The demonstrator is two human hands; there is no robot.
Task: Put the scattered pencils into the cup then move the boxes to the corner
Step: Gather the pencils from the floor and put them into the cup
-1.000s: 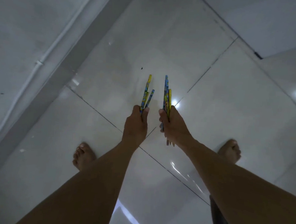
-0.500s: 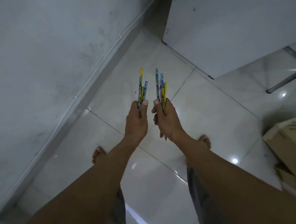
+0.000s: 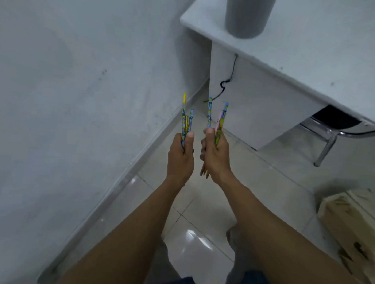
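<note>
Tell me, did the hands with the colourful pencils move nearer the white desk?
Yes. The left hand and right hand, gripping colourful patterned pencils, moved forward, nearer the white desk holding the grey cylindrical cup.

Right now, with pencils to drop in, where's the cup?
Head view, top right of centre: the grey cup stands on the white desk, near its corner by the wall.
</note>
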